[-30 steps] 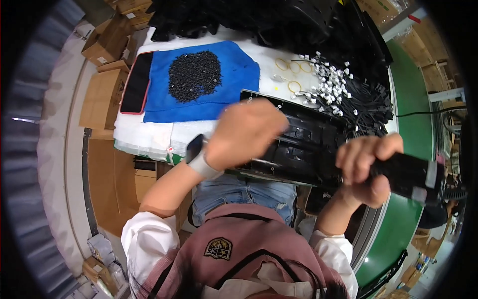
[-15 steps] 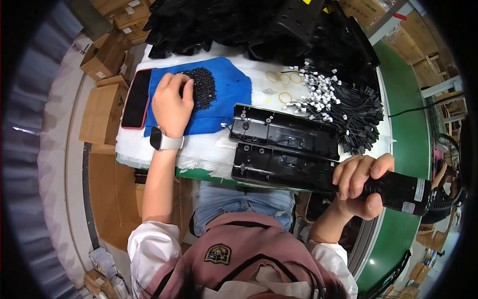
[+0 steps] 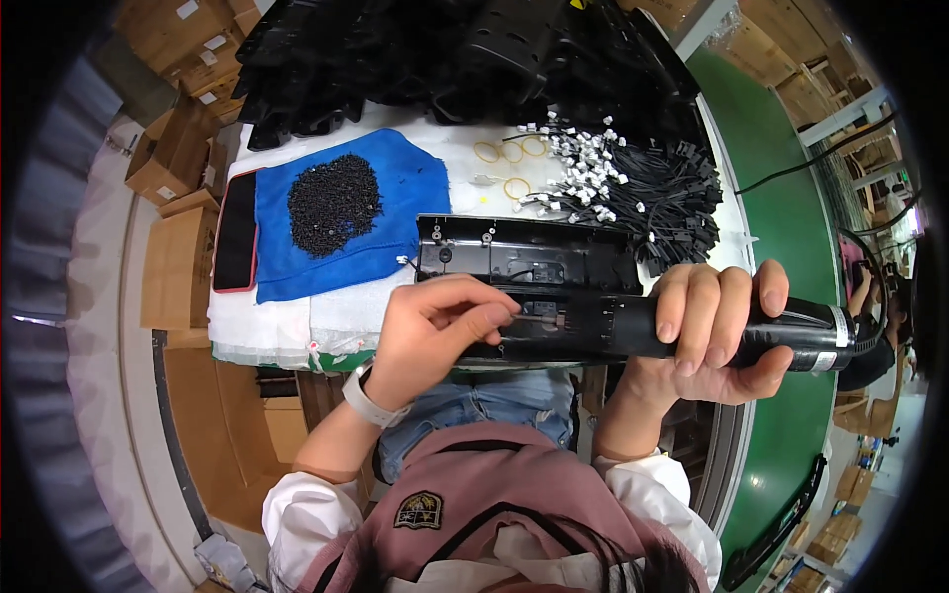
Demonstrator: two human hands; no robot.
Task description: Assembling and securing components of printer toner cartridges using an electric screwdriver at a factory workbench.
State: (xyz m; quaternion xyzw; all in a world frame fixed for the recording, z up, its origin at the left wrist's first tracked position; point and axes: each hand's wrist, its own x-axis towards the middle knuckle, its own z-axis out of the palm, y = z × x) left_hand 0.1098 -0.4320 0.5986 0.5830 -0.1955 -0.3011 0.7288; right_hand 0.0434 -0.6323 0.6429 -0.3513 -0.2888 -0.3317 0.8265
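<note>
The power screwdriver, at 3 o'clock, looks fairly heavy, stiff and smooth, best gripped round its thick barrel, where the right hand is wrapped. The left hand pinches narrowly at the bit's tip; whether a screw sits between the fingers I cannot tell. Below it lies the near tray, the far tray just beyond at 12; both seem light, rigid plastic, easiest held by the rims. Small parts fill them. At 10 o'clock, a blue cloth bears heaped screws.

The left hand pinches, angled inward, while the right hand curls in a grip.
</note>
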